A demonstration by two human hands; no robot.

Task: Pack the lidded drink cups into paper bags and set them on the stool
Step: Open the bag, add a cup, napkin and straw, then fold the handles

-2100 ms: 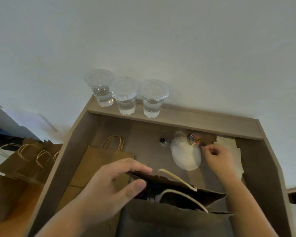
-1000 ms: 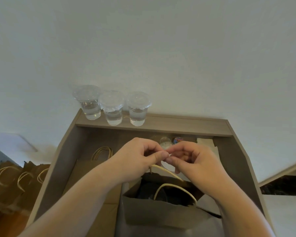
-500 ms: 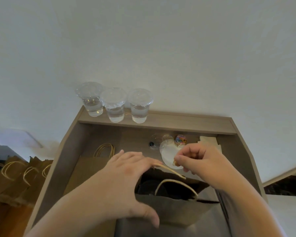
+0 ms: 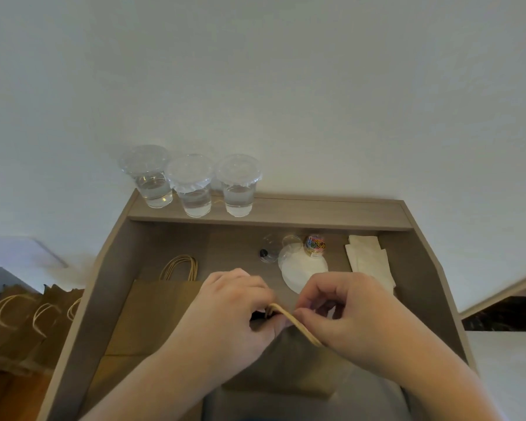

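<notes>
- Head view: my left hand [image 4: 225, 314] and right hand [image 4: 356, 320] meet over the upright paper bag [image 4: 289, 366] at the near side of the desk [image 4: 104, 284]. The fingers of both are curled in, pinching the bag's pale handles [image 4: 289, 317] together.
- The lidded cups [image 4: 193, 186], three with water in them, stand side by side on the back ledge [image 4: 331, 211], well apart from the bag.
- A flat bag [image 4: 158, 314] lies just left of it, and napkins [image 4: 368, 259] lie at the far right.
</notes>
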